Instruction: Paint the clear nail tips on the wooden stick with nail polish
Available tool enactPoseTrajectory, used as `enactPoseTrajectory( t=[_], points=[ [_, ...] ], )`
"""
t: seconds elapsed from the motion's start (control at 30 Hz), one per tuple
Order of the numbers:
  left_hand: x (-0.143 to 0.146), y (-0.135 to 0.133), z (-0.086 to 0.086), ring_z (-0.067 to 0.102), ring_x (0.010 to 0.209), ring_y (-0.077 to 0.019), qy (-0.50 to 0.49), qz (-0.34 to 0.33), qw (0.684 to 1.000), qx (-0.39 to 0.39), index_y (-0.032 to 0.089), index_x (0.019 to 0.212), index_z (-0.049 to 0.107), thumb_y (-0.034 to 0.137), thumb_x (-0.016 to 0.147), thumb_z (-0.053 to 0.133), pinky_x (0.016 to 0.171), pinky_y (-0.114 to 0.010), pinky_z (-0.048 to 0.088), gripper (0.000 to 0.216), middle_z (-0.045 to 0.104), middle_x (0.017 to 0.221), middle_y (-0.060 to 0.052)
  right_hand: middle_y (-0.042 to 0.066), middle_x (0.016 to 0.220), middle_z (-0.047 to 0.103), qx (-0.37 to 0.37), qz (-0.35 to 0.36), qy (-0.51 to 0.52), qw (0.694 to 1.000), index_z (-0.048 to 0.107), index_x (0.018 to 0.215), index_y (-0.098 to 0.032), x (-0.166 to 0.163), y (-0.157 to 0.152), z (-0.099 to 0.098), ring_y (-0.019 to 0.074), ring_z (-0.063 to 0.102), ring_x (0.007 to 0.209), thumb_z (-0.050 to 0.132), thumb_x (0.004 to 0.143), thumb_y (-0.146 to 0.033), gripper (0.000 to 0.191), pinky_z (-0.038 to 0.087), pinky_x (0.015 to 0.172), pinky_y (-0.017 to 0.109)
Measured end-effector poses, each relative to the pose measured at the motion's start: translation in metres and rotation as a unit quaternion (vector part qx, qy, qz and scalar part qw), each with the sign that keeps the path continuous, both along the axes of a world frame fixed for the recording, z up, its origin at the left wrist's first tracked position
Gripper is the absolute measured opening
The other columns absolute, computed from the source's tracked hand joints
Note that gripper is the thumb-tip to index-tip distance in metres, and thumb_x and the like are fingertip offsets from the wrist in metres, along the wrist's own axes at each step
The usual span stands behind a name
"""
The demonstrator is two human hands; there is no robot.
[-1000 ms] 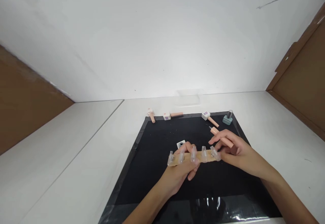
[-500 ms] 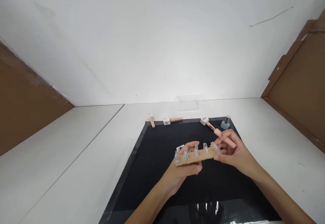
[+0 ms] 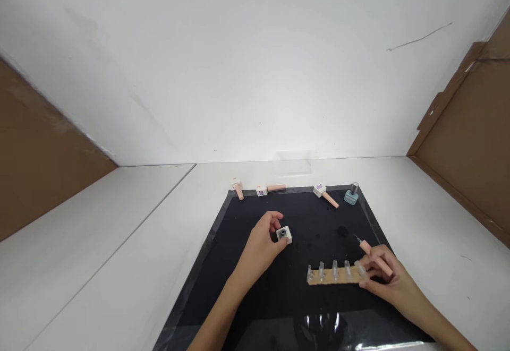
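Observation:
My left hand (image 3: 261, 240) has its thumb and fingers around a small white nail polish bottle (image 3: 287, 232), whose dark open neck shows. In my right hand (image 3: 384, 276) is a nail polish brush (image 3: 376, 258) with a pink cap handle, its thin bristle end pointing up and left. The same hand's thumb and fingertips grip the right end of a wooden nail tip stand (image 3: 332, 275). Several clear nail tips stand up in a row along it. The stand is low over the black mat; whether it touches cannot be told.
Along the far edge of the black mat (image 3: 255, 287) lie three white bottles with pink caps: one at left (image 3: 238, 187), one in the middle (image 3: 273, 188), one at right (image 3: 325, 196). A teal bottle (image 3: 351, 197) stands beside them. Brown cardboard (image 3: 470, 144) rises at the right.
My left hand let go of the nail tip stand and moved left to the white bottle. My right hand came down and right with the stand and brush.

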State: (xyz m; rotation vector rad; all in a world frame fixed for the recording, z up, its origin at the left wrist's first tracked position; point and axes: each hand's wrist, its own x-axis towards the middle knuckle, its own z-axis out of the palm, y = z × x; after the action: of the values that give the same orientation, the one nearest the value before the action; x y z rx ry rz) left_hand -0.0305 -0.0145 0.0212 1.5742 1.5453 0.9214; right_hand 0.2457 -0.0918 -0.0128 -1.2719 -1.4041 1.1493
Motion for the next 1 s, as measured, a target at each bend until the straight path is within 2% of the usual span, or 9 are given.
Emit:
enactPoseTrajectory(
  t=[0.17,0.33,0.43,0.53,0.6,0.7,0.77,0.9,1.0],
  points=[
    [-0.006,0.0,-0.001,0.05,0.093,-0.0275,0.083,-0.02,0.996,-0.005,0.019,0.098,0.057,0.018,0.054,0.066,0.078,-0.037,0.04,0.046,0.056,0.09,-0.005,0.006,0.095,0.07,0.012,0.053,-0.132,0.99,0.055,0.083,-0.025,0.0,0.003,0.002,0.0311,0.051,0.123,0.069,0.077,-0.038,0.021,0.043,0.099,0.047],
    [-0.011,-0.001,-0.003,0.053,0.085,-0.0271,0.106,-0.078,0.991,-0.018,0.02,0.078,0.061,0.02,0.061,0.062,0.073,-0.034,0.039,0.017,0.06,0.083,-0.004,0.007,0.101,0.066,0.019,0.121,-0.18,0.976,0.062,0.093,-0.027,0.007,0.005,0.014,0.0332,0.059,0.111,0.071,0.074,-0.03,0.021,0.056,0.078,0.043],
    [-0.008,-0.001,-0.002,0.055,0.079,-0.0238,0.095,-0.083,0.992,-0.016,0.02,0.072,0.056,0.021,0.067,0.059,0.069,-0.031,0.039,0.006,0.061,0.078,-0.002,0.01,0.123,0.06,-0.01,0.138,-0.142,0.98,0.062,0.104,-0.029,0.02,0.009,0.036,0.0363,0.043,0.129,0.068,0.077,-0.036,0.028,0.059,0.066,0.037],
    [-0.002,-0.003,0.002,0.058,0.08,-0.0204,0.054,-0.092,0.994,-0.008,0.021,0.077,0.052,0.021,0.071,0.056,0.071,-0.029,0.041,0.008,0.063,0.081,-0.001,0.008,0.105,0.07,0.03,0.112,-0.143,0.983,0.063,0.097,-0.028,0.022,0.018,0.063,0.0331,0.051,0.122,0.062,0.085,-0.038,0.016,0.045,0.095,0.052],
    [0.003,-0.006,0.005,0.059,0.079,-0.0185,-0.005,-0.108,0.994,0.008,0.021,0.079,0.049,0.019,0.071,0.056,0.072,-0.028,0.042,0.011,0.063,0.082,0.0,0.007,0.088,0.073,0.074,0.073,-0.108,0.989,0.063,0.087,-0.026,0.013,0.027,0.078,0.0313,0.057,0.117,0.054,0.09,-0.042,0.018,0.043,0.097,0.053],
    [0.009,-0.011,0.009,0.056,0.073,-0.0158,-0.035,-0.121,0.99,0.059,0.021,0.079,0.048,0.016,0.071,0.056,0.069,-0.026,0.042,0.012,0.058,0.078,0.001,0.002,0.069,0.071,0.184,0.037,-0.045,0.981,0.068,0.091,-0.025,-0.013,0.04,0.09,0.0205,0.07,0.065,0.051,0.091,-0.044,0.025,0.057,0.077,0.04],
    [0.01,-0.014,0.009,0.053,0.072,-0.0149,-0.03,-0.131,0.986,0.102,0.021,0.079,0.048,0.014,0.07,0.056,0.067,-0.025,0.041,0.014,0.055,0.078,0.001,0.004,0.088,0.073,0.24,0.022,-0.013,0.971,0.072,0.085,-0.026,-0.034,0.046,0.092,0.0095,0.057,0.037,0.052,0.091,-0.042,0.027,0.056,0.052,0.031],
    [0.009,-0.016,0.007,0.05,0.068,-0.0139,-0.039,-0.125,0.976,0.172,0.021,0.078,0.046,0.011,0.065,0.06,0.064,-0.024,0.039,0.021,0.053,0.077,0.002,0.003,0.08,0.076,0.313,0.015,0.001,0.95,0.072,0.077,-0.029,-0.066,0.047,0.088,0.0207,0.069,0.067,0.058,0.089,-0.038,0.021,0.056,0.059,0.034],
    [0.007,-0.016,0.006,0.05,0.064,-0.0136,-0.073,-0.118,0.97,0.198,0.021,0.079,0.049,0.014,0.065,0.064,0.061,-0.025,0.039,0.022,0.053,0.074,0.002,0.002,0.081,0.075,0.345,0.03,-0.015,0.938,0.07,0.085,-0.032,-0.075,0.044,0.081,0.0208,0.065,0.064,0.053,0.092,-0.034,0.019,0.052,0.055,0.034]
  ],
)
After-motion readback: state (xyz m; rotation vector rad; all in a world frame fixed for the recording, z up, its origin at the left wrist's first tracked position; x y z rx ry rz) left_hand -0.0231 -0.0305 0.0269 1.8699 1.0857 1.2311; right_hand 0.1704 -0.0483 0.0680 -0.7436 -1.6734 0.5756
